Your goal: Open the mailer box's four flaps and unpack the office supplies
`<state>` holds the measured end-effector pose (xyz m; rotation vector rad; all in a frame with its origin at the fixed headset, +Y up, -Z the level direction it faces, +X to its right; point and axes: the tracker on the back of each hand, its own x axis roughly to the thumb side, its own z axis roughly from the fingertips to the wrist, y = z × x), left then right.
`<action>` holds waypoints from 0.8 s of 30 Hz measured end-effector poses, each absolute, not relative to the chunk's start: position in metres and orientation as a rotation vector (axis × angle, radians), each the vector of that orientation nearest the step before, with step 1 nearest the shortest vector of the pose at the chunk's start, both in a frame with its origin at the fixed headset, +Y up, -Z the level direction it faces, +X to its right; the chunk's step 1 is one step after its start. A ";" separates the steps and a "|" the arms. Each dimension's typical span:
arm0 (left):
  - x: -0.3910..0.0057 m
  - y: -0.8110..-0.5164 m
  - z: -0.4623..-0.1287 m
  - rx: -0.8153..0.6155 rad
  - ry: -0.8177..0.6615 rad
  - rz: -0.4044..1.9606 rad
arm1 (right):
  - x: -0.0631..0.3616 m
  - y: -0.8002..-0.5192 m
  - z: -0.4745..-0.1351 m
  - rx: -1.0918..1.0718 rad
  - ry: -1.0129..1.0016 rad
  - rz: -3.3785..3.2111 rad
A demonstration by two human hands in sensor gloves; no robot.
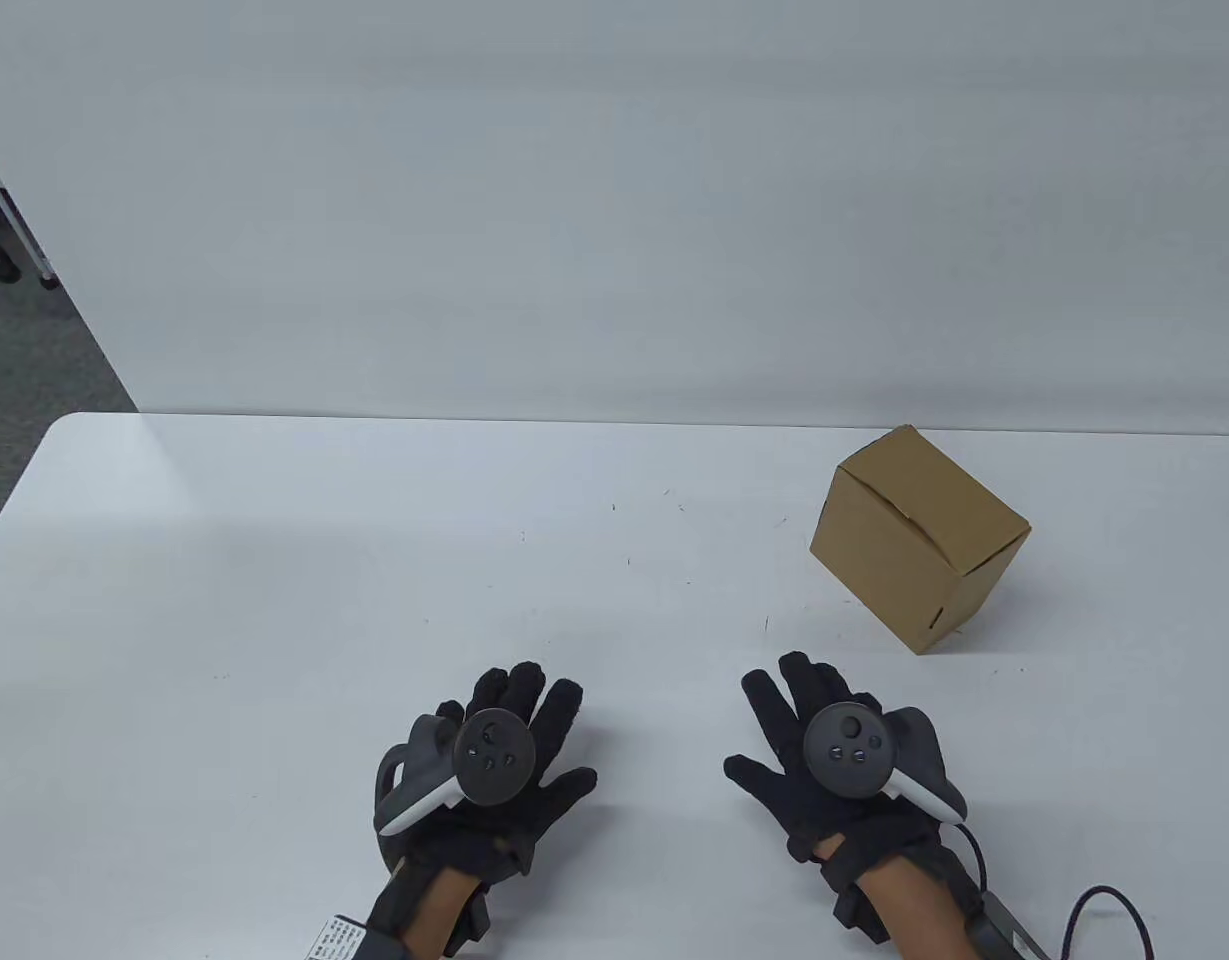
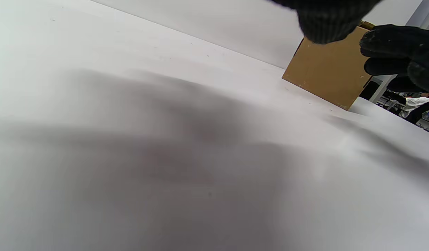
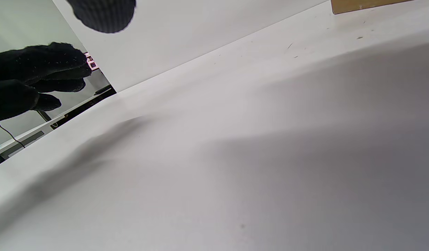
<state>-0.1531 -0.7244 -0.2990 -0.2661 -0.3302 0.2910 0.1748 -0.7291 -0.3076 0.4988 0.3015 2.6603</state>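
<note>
A brown cardboard mailer box [image 1: 919, 535] stands on the white table [image 1: 374, 560] at the right, its top flaps closed and turned corner-on to me. It also shows in the left wrist view [image 2: 326, 73], and its bottom edge shows in the right wrist view [image 3: 360, 5]. My left hand [image 1: 519, 730] lies flat near the front edge, fingers spread, holding nothing. My right hand [image 1: 799, 725] lies flat beside it, fingers spread and empty, a short way in front of and left of the box. No office supplies are visible.
A white wall runs behind the table's far edge. Grey floor and a chair base [image 1: 4, 265] show at the far left. A black cable [image 1: 1104, 905] trails from my right wrist at the front right.
</note>
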 end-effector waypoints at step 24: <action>-0.157 -0.721 -0.298 -0.250 -0.332 0.304 | 0.284 -0.682 -0.340 0.016 -0.234 2.751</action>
